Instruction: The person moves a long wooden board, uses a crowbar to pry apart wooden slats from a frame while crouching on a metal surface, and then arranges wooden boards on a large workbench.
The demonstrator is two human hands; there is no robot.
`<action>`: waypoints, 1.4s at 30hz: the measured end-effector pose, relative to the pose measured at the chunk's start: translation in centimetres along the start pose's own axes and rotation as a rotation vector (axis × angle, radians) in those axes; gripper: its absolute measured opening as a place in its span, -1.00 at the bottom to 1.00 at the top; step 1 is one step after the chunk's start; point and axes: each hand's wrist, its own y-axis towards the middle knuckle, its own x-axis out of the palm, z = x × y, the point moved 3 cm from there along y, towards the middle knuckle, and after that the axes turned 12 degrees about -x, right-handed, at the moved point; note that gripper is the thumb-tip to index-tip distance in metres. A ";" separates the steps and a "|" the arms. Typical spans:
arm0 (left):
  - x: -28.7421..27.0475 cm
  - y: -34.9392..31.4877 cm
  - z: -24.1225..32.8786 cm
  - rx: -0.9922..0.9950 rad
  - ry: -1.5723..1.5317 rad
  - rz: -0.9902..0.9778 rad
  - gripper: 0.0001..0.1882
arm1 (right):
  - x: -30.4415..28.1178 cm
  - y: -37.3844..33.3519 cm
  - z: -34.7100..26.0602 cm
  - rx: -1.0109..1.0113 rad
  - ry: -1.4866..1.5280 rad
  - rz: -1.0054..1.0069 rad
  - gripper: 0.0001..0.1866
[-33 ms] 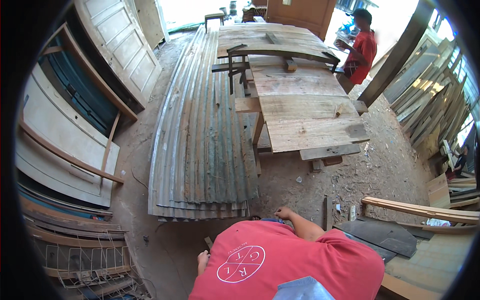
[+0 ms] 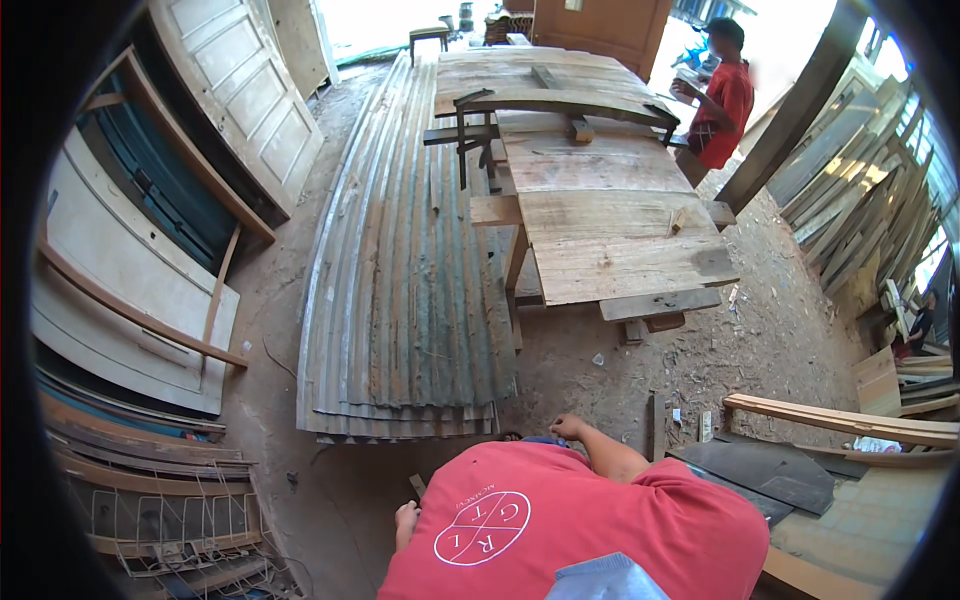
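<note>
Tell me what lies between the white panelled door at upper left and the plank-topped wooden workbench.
Stacked grey corrugated metal sheets and a strip of brown dirt floor, in the head view.

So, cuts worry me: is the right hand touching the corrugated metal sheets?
Apart: the head view shows ground between the right hand and corrugated metal sheets.
</note>
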 end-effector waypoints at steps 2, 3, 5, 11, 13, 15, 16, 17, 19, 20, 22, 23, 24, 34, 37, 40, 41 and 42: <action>0.2 0.1 0.2 -0.015 0.001 -0.004 -0.61 | -0.1 0.1 0.5 -0.009 -0.013 0.001 -0.55; 0.0 0.1 0.1 -0.001 0.011 0.005 -0.61 | 0.0 0.2 0.4 -0.002 -0.016 -0.013 -0.55; -0.5 0.1 0.1 0.027 0.030 0.025 -0.60 | 0.2 0.4 0.3 0.009 -0.022 -0.041 -0.55; -0.1 -1.0 0.1 -0.038 0.052 0.038 -0.58 | 0.0 0.9 0.9 0.003 -0.028 -0.030 -0.56; 0.0 -1.0 -0.2 0.006 0.060 0.027 -0.57 | -0.3 1.0 0.7 0.002 -0.044 -0.043 -0.55; -0.1 -0.9 -0.5 0.023 0.063 0.028 -0.57 | -0.5 1.2 0.1 0.001 -0.034 -0.050 -0.54; -0.2 -1.0 -0.7 0.018 0.062 0.034 -0.56 | -0.5 1.2 -0.2 0.002 -0.017 -0.051 -0.54; -0.3 -1.0 -0.9 0.012 0.062 0.040 -0.56 | -0.4 1.3 -0.5 0.002 0.000 -0.052 -0.54; 0.1 -0.8 -0.7 0.022 0.064 0.011 -0.56 | -0.7 1.5 0.0 -0.023 -0.011 -0.050 -0.54; 0.3 -0.6 -0.6 0.028 0.065 -0.002 -0.56 | -0.8 1.7 0.3 -0.037 -0.017 -0.048 -0.54; 0.3 -0.6 -0.3 0.020 0.120 0.014 -0.56 | -0.7 2.0 0.6 -0.029 -0.011 -0.045 -0.55; 0.3 -0.6 -0.3 0.015 0.148 0.023 -0.56 | -0.6 2.1 0.7 -0.024 -0.009 -0.044 -0.55; 0.2 -0.6 -0.4 0.006 0.117 0.027 -0.55 | -0.5 2.0 0.5 -0.033 -0.023 -0.049 -0.56; 0.4 -1.0 -0.9 -0.031 0.050 0.051 -0.56 | 0.3 1.6 1.2 -0.065 -0.106 -0.022 -0.57; 0.5 -0.9 -0.6 -0.019 0.126 0.089 -0.59 | 0.5 1.8 2.4 -0.077 -0.116 -0.006 -0.58; -0.4 -0.9 -0.5 -0.010 0.253 0.161 -0.60 | 0.9 1.6 2.0 -0.052 -0.089 -0.039 -0.59; -0.9 -0.8 -0.6 -0.003 0.281 0.185 -0.60 | 1.1 1.7 1.5 -0.039 -0.075 -0.057 -0.60; -0.6 -1.0 -0.5 -0.015 0.244 0.187 -0.60 | 0.9 1.5 1.7 -0.038 -0.080 -0.051 -0.60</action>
